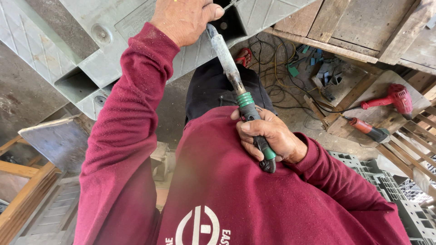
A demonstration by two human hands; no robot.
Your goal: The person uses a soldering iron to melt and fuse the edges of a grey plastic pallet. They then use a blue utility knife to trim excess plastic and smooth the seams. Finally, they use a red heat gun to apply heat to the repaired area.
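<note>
**A:** Head view first. What is the right hand (268, 136) doing?

**B:** Its grip is clenched around the black and green handle of a soldering iron (238, 88). The handle sits close against the person's maroon sweatshirt (236, 195), with a ribbed black cord boot poking out below the fist. The thumb lies along the handle, just under the green collar.

**A:** And where does the tool point?

**B:** Its dusty grey metal shaft runs up and to the left, away from the chest, to the grey plastic pallet (113, 41) at the top of the view. The tip disappears behind the left hand (184, 18), so I cannot tell exactly where it touches.

**A:** The left hand, then?

**B:** It rests on the pallet's edge, just beside a dark square opening, fingers curled over the top of the shaft. Its grip looks closed over the tip end of the iron, though what the fingers press on is hidden.

**A:** Anything else around?

**B:** To the right, well apart from the hands, a red power drill (393, 99) lies on a wooden board (377, 115), with a second red and green tool (369, 129) just beside it. Tangled cables (272, 68) lie on the floor beyond, under a wooden pallet (354, 27). A grey plastic crate (386, 181) stands at the lower right.
</note>
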